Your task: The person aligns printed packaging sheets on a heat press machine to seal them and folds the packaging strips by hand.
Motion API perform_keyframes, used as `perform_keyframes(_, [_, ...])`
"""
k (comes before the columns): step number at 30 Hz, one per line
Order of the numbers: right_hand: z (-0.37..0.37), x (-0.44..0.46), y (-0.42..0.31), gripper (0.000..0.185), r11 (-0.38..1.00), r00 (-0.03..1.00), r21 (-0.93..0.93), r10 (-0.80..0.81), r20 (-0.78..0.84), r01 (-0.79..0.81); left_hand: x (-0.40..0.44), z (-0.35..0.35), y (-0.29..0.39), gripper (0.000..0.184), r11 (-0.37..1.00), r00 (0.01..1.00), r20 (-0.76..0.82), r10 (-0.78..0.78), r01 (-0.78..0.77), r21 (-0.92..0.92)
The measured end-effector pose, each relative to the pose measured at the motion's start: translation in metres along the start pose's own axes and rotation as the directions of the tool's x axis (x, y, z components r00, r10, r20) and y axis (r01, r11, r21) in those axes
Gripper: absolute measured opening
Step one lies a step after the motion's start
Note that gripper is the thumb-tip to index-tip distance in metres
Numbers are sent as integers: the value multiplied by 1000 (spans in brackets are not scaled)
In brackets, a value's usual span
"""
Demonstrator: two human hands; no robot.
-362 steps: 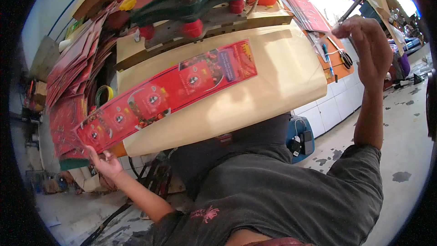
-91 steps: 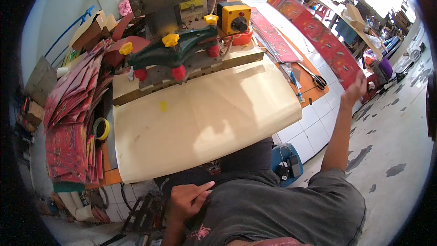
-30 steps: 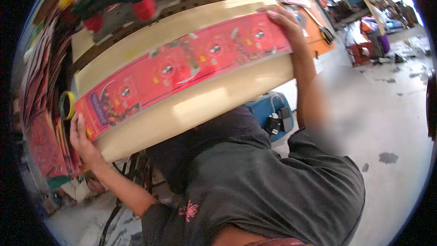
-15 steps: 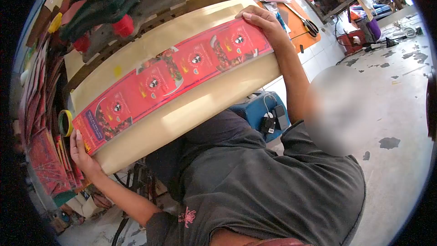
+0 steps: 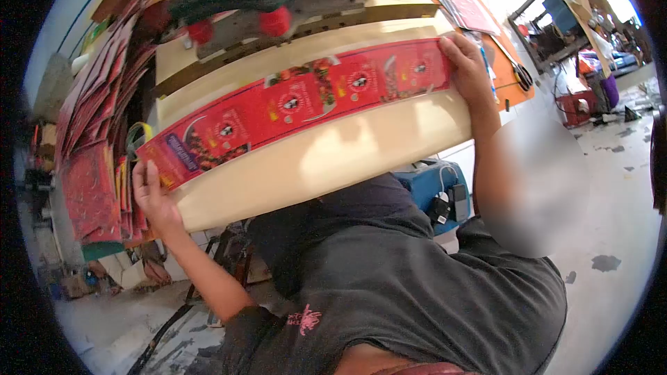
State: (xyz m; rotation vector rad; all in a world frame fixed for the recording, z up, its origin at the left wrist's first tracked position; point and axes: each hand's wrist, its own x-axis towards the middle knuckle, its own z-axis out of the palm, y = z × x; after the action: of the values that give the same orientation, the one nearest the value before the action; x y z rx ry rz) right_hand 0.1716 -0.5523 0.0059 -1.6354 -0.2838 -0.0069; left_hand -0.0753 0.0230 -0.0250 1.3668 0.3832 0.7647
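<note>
A long red printed sheet (image 5: 260, 121) with food pictures and round logos lies across a cream-coloured surface (image 5: 326, 146), bowing slightly. At its lower left end, my left hand (image 5: 158, 201) pinches the corner, thumb and fingers at the edge. My right hand (image 5: 467, 62) grips the opposite end, its fingers curled over the upper right corner. Just beyond my left hand stands a roll of yellow tape (image 5: 141, 137).
Behind the sheet is a dark green machine frame (image 5: 243, 0) with red knobs (image 5: 275, 21). Stacked red printed pieces (image 5: 94, 111) fill the left side. Scissors (image 5: 517, 73) lie on an orange board to the right. A blue box (image 5: 438, 187) with chargers is below.
The view has shifted, so the scene sits further right. The red sheet's right end has come down slightly relative to its left end, and both hands still hold it.
</note>
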Motion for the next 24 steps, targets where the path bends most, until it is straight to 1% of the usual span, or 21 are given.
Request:
perform_keyframes(1, [-3,2,4,29,999,999,2,-36,-20,36,-1,4,4,20,1000,1000,-16,16,-16,11])
perform_keyframes(2, [-7,4,7,30,990,994,-120,-86,-63,78,-3,12,6,21,995,999,1,35,-35,94])
perform_keyframes(3, [1,1,-8,32,962,983,-240,-157,-94,131,-6,17,9,22,983,999,12,52,-53,176])
perform_keyframes(4, [3,3,0,31,986,974,-69,-162,-159,153,-6,17,3,26,972,999,-4,45,-43,229])
perform_keyframes(5, [-12,11,14,30,945,947,-219,-281,-154,244,-6,16,0,30,959,999,-22,37,-29,282])
perform_keyframes(6, [-7,10,12,30,975,941,-136,-206,-269,174,-12,26,10,37,910,1000,12,29,-31,414])
perform_keyframes(7, [-14,13,18,30,975,941,-88,-220,-256,204,-18,36,19,45,844,999,44,9,-32,535])
perform_keyframes(9, [-12,13,18,28,982,956,56,-160,-248,179,-18,36,13,62,869,980,181,-86,-15,495])
perform_keyframes(10, [-9,13,15,27,985,961,69,-138,-241,159,-19,39,14,62,865,983,164,-80,-13,501])
perform_keyframes(12, [-12,12,14,27,987,967,83,-116,-226,138,-22,45,15,74,918,945,321,-64,-71,390])
perform_keyframes(13, [-15,13,16,27,989,962,29,-132,-237,143,-23,47,17,74,917,949,309,-62,-68,393])
perform_keyframes(14, [-15,15,18,27,989,957,-26,-149,-248,147,-24,49,19,77,923,941,336,-42,-92,373])
perform_keyframes(15, [-11,17,18,27,989,960,-22,-146,-239,145,-25,50,22,80,928,930,366,-24,-115,354])
perform_keyframes(16, [-7,18,16,28,988,955,26,-140,-262,152,-26,49,24,80,927,932,361,-28,-111,359])
perform_keyframes(17, [-5,17,17,28,985,948,71,-129,-289,156,-27,49,25,81,934,930,361,-60,-75,348])
perform_keyframes(18, [-17,21,28,29,984,960,114,-103,-259,136,-27,49,27,82,940,927,364,-94,-37,338])
perform_keyframes(19, [-22,21,30,29,986,961,115,-90,-263,124,-28,49,28,82,938,924,367,-107,-29,346])
perform_keyframes(21, [-27,22,30,25,996,978,26,-82,-190,88,-27,46,32,82,943,921,376,-103,-30,331])
perform_keyframes(22, [-24,21,29,26,995,977,32,-84,-197,92,-24,44,31,82,941,921,374,-107,-28,336])
perform_keyframes(24, [-24,22,28,26,996,977,23,-80,-196,86,-21,39,29,78,980,924,377,-56,-22,200])
